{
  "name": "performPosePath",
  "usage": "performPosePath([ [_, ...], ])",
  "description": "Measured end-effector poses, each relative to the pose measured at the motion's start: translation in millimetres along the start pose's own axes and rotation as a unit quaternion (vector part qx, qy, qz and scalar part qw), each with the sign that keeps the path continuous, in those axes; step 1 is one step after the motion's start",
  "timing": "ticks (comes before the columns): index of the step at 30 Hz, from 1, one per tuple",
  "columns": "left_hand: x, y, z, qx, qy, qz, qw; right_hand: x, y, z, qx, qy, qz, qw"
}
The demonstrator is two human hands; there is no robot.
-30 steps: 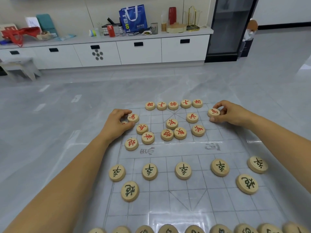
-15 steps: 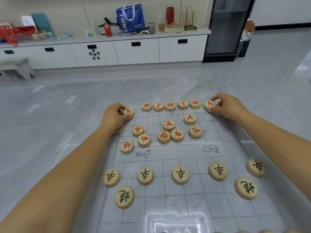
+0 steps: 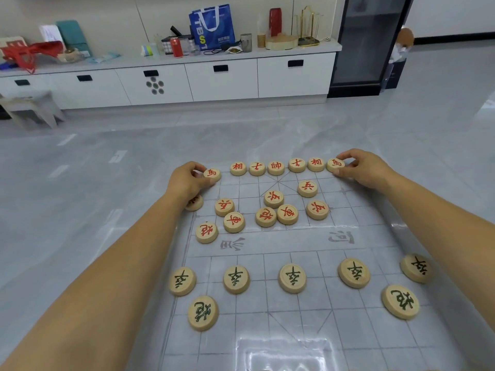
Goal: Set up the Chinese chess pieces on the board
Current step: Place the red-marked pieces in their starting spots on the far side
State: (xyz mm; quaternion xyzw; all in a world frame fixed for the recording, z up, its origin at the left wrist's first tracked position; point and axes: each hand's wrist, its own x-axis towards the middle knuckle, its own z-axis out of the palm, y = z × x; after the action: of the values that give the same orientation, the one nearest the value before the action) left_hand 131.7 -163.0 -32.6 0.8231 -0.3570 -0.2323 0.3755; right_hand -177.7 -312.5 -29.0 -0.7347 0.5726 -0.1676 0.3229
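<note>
A clear plastic chess board (image 3: 348, 311) lies on the grey floor. My left hand (image 3: 186, 180) pinches a red horse piece (image 3: 212, 173) at the far row's left end. My right hand (image 3: 364, 168) pinches another red horse piece (image 3: 335, 164) at the right end of the far row (image 3: 276, 167), where several red pieces stand side by side. More red pieces (image 3: 273, 210) lie loosely in the far half; one (image 3: 194, 202) is partly hidden under my left wrist. Green-lettered pieces (image 3: 292, 278) stand in a row in the near half.
Two green cannon pieces (image 3: 202, 313) (image 3: 400, 302) sit nearer me. A long white cabinet (image 3: 187, 81) with a blue bag (image 3: 212, 26) and clutter runs along the far wall. A small stool (image 3: 32, 108) stands at the left, a dark glass-door cabinet (image 3: 369, 41) at the right.
Both hands carried their red horse pieces away from me to the far row. The left piece went up beside the row's left end, the right piece to its right end.
</note>
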Motion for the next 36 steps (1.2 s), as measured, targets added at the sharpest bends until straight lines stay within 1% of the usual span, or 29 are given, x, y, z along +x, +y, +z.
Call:
performPosePath([
  [3, 2, 3, 1, 0.005, 0.005, -0.013, 1.000, 0, 0, 1, 0.000, 0.008, 0.000, 1.000],
  [5, 4, 7, 2, 0.028, -0.007, -0.013, 1.000, 0, 0, 1, 0.000, 0.010, 0.000, 1.000],
  [12, 6, 10, 1, 0.093, -0.050, 0.014, 0.994, -1, 2, 2, 0.005, 0.009, 0.000, 1.000],
  [15, 7, 9, 5, 0.090, -0.043, 0.003, 0.995, -1, 3, 3, 0.007, 0.011, 0.000, 1.000],
  [19, 6, 9, 10, 0.092, 0.001, -0.015, 0.996, -2, 3, 2, 0.009, 0.006, -0.007, 1.000],
  [24, 2, 6, 5, 0.060, -0.033, 0.018, 0.998, -4, 3, 1, 0.013, 0.002, -0.017, 1.000],
  [28, 0, 5, 4, 0.056, -0.031, 0.051, 0.997, -4, 3, 1, 0.015, 0.005, -0.016, 1.000],
  [36, 2, 4, 2, 0.064, -0.036, 0.051, 0.996, -5, 7, 1, 0.023, 0.010, -0.027, 0.999],
])
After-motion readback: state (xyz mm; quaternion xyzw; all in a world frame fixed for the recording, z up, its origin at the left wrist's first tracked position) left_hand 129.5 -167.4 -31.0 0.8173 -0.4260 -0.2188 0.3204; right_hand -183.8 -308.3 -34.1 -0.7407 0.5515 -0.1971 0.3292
